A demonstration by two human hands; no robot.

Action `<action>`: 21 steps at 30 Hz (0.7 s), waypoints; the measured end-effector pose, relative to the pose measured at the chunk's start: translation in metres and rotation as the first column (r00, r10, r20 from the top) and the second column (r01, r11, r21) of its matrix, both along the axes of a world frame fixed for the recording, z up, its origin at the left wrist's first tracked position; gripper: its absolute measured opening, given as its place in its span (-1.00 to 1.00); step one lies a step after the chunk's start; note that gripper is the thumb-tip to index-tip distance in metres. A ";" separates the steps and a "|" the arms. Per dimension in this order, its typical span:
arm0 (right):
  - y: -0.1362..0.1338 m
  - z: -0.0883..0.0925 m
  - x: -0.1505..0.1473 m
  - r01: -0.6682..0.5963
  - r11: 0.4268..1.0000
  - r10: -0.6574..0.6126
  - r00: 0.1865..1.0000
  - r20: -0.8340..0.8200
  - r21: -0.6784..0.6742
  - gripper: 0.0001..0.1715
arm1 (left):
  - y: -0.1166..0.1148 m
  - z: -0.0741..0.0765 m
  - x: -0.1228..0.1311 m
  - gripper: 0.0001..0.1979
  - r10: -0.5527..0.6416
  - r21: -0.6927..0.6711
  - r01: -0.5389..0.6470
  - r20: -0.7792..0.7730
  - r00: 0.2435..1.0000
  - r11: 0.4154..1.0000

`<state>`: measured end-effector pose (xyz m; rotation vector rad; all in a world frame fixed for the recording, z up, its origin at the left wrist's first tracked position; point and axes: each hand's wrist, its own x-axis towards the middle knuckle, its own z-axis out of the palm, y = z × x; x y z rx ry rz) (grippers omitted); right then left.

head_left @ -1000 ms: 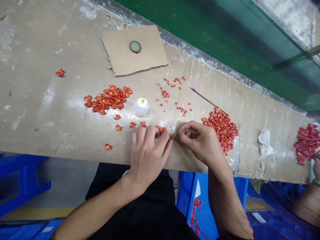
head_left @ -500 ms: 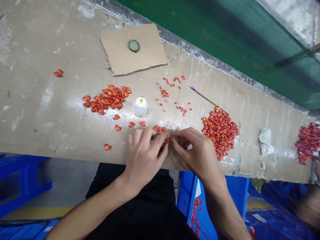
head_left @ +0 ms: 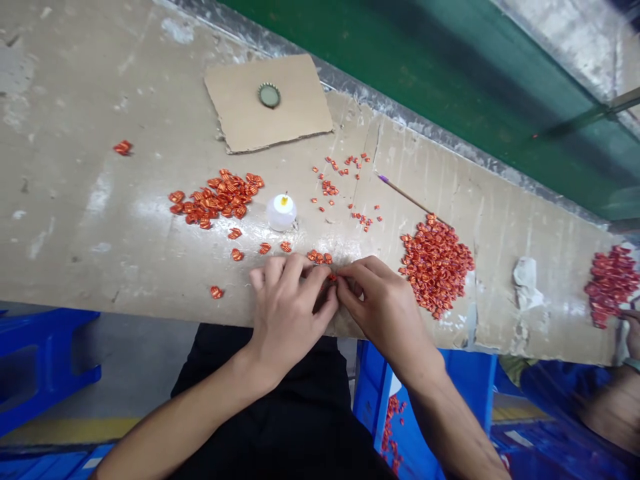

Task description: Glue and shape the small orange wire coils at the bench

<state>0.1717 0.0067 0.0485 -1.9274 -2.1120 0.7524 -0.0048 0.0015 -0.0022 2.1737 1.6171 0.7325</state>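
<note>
My left hand and my right hand meet at the fingertips over the near edge of a stained board table. Both pinch a tiny orange-red crimped foil piece, mostly hidden by the fingers. Just above the left fingers lies a short row of similar pieces. Larger crimped pieces form a loose heap to the left, and a dense pile sits right of my right hand. Tiny bits are scattered farther up the board.
A white tea light stands by the heap. A bottle cap rests on a cardboard square. A purple-tipped stick lies near the pile. A co-worker's hand is beside another red pile. Blue crates sit below the table edge.
My hands have drawn closer, with the right hand moving left. The small pieces between my fingers are now mostly covered, and the fingertips meet on one.
</note>
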 end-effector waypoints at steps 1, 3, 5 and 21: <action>0.000 0.000 0.000 -0.005 1.000 0.005 1.000 0.016 0.000 -0.82 | 0.000 0.000 0.000 -0.91 0.003 -0.001 -0.003 -0.004 1.000 1.000; -0.001 0.000 0.001 -0.020 1.000 0.020 0.999 0.030 0.005 -0.82 | 0.000 -0.001 0.001 -0.92 0.011 0.000 -0.011 -0.017 1.000 1.000; -0.003 0.000 0.004 -0.035 0.999 0.035 0.999 0.000 0.008 -0.83 | -0.001 -0.001 0.002 -0.94 0.021 0.004 -0.021 -0.025 0.999 1.000; -0.005 -0.004 0.022 -0.038 0.999 0.040 0.994 -0.098 0.027 -0.79 | 0.001 -0.002 0.002 -0.96 -0.008 0.024 0.008 -0.015 1.000 1.000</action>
